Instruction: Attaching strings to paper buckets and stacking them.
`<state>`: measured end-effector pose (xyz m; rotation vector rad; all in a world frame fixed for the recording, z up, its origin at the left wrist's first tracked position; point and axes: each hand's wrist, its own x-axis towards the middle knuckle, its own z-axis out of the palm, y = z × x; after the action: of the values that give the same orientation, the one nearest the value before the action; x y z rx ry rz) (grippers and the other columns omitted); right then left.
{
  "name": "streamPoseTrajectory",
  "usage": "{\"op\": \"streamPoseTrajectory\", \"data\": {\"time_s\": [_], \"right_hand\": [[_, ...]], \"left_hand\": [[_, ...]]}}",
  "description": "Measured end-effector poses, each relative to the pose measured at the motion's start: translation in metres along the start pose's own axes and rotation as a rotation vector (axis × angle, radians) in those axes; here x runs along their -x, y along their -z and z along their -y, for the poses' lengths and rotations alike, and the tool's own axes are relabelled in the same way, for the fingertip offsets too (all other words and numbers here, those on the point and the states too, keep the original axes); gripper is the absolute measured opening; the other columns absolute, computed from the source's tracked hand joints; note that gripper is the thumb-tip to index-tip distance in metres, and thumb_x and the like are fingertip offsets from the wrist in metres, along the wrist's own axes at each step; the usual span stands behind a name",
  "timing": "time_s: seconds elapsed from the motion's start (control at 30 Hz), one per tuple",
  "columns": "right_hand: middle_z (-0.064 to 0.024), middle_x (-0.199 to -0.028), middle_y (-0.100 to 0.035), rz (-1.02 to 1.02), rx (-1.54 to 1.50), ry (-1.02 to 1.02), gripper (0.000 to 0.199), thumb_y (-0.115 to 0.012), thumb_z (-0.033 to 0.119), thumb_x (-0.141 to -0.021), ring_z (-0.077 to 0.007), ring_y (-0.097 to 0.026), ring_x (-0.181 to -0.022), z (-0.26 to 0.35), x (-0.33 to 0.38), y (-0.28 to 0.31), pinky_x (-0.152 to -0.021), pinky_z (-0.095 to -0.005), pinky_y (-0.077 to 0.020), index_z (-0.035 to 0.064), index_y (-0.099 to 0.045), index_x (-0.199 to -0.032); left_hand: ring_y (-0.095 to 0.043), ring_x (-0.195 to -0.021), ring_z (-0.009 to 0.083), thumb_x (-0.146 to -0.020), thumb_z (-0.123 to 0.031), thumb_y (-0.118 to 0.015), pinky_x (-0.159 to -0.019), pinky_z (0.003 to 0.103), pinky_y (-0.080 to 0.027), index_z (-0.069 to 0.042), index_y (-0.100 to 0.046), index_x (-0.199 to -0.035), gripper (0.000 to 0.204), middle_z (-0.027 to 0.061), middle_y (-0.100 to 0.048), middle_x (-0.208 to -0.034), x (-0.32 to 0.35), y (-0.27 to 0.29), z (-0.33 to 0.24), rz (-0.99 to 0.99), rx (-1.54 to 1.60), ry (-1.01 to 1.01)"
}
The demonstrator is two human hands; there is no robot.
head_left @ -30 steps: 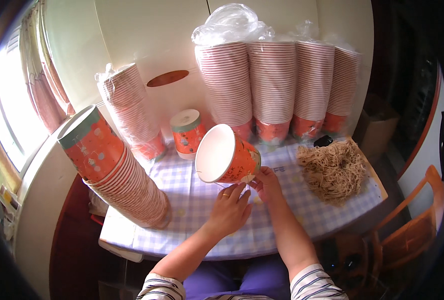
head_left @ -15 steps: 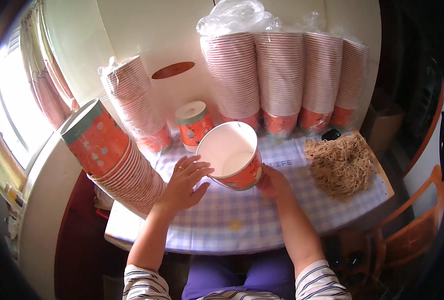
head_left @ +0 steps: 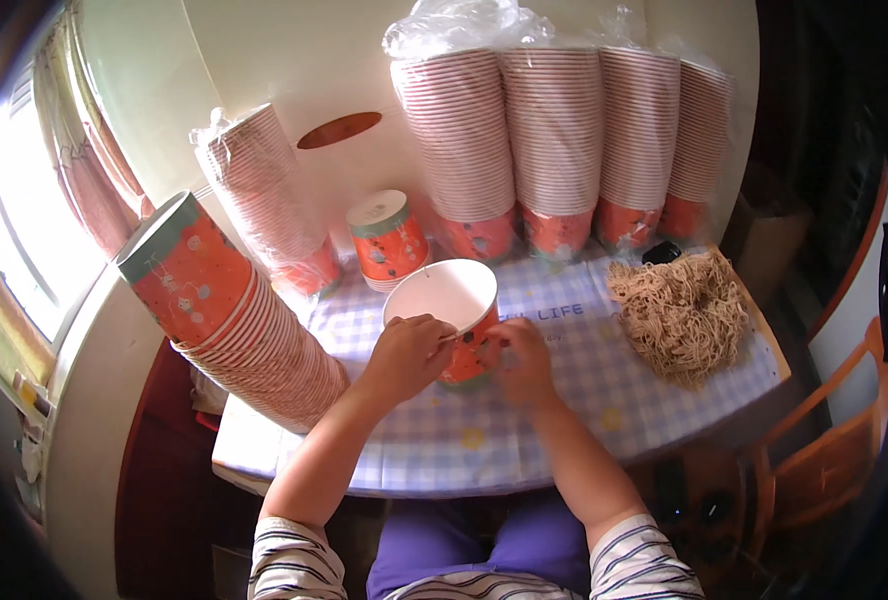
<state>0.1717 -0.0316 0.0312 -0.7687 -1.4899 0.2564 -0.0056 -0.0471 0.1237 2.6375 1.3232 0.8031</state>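
Observation:
An orange-red paper tub [head_left: 459, 292] with a white inside stands upright on the table in front of me, its mouth facing up. My left hand [head_left: 404, 355] is closed at the near rim, thumb and fingers pinching there; part of the tub's wall is hidden behind it. Just right of the tub, my right hand [head_left: 526, 362] is bent, thumb and forefinger drawn together close to the wall. It is slightly blurred, and whether anything is between its fingertips is too small to make out.
A tall leaning stack of tubs [head_left: 249, 335] rises at the left, near a plastic-wrapped stack [head_left: 262, 175]. Upturned tubs [head_left: 389, 235] stand behind. Several wrapped stacks [head_left: 549, 130] line the back wall. A heap of tan strings [head_left: 679, 315] lies right on the checked tablecloth [head_left: 544, 450].
The tub has come down and to the left, more upright. My left hand has moved from beside it onto its near rim. My right hand has let go of its side and curled.

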Motion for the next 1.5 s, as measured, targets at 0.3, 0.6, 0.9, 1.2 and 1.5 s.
{"op": "streamPoseTrajectory", "data": {"time_s": [0.3, 0.6, 0.9, 1.2, 1.5], "right_hand": [[-0.0102, -0.080, -0.055, 0.078, 0.132, 0.045, 0.018, -0.070, 0.012, -0.070, -0.0304, -0.056, -0.074, 0.000, 0.009, -0.011, -0.064, -0.0384, -0.0457, 0.0070, -0.059, -0.082], [-0.0005, -0.072, -0.059, 0.412, -0.646, -0.755, 0.011, -0.064, 0.013, -0.081, -0.0058, -0.050, -0.059, 0.005, 0.000, 0.008, -0.052, -0.0220, -0.0395, 0.0043, -0.058, -0.083], [0.0022, -0.067, -0.055, 0.411, -0.676, -0.858, 0.016, -0.063, 0.019, -0.082, -0.0041, -0.046, -0.054, 0.000, 0.000, 0.004, -0.048, -0.0199, -0.0342, 0.0045, -0.059, -0.087], [-0.0023, -0.067, -0.061, 0.393, -0.453, -0.754, 0.018, -0.066, 0.020, -0.080, -0.0072, -0.054, -0.059, -0.008, 0.005, 0.002, -0.053, -0.0224, -0.0408, 0.0019, -0.063, -0.081], [-0.0025, -0.066, -0.062, 0.375, -0.449, -0.757, 0.017, -0.067, 0.019, -0.081, -0.0081, -0.055, -0.059, -0.018, 0.009, -0.001, -0.054, -0.0244, -0.0419, 0.0023, -0.065, -0.081]], "left_hand": [[-0.063, -0.081, 0.0168, -0.081, -0.010, -0.063, -0.071, 0.028, -0.051, 0.002, -0.065, -0.096, 0.019, 0.0112, -0.064, -0.087, 0.000, -0.017, 0.002, 0.031, 0.342, 0.235], [-0.064, -0.076, 0.0190, -0.080, -0.009, -0.062, -0.070, 0.029, -0.052, 0.003, -0.065, -0.092, 0.017, 0.0125, -0.064, -0.085, -0.002, -0.015, -0.003, 0.053, 0.358, 0.219], [-0.064, -0.073, 0.0250, -0.081, -0.009, -0.061, -0.066, 0.032, -0.050, 0.002, -0.064, -0.089, 0.015, 0.0149, -0.064, -0.080, -0.002, -0.020, 0.003, 0.015, 0.190, 0.110], [-0.063, -0.074, 0.0272, -0.073, -0.013, -0.066, -0.072, 0.036, -0.046, -0.003, -0.067, -0.084, 0.015, 0.0109, -0.065, -0.081, -0.003, -0.027, -0.011, -0.052, 0.062, 0.105], [-0.062, -0.078, 0.0292, -0.070, -0.011, -0.067, -0.073, 0.039, -0.046, -0.006, -0.062, -0.094, 0.025, 0.0114, -0.064, -0.082, -0.004, -0.038, -0.012, -0.182, -0.042, 0.006]]}}
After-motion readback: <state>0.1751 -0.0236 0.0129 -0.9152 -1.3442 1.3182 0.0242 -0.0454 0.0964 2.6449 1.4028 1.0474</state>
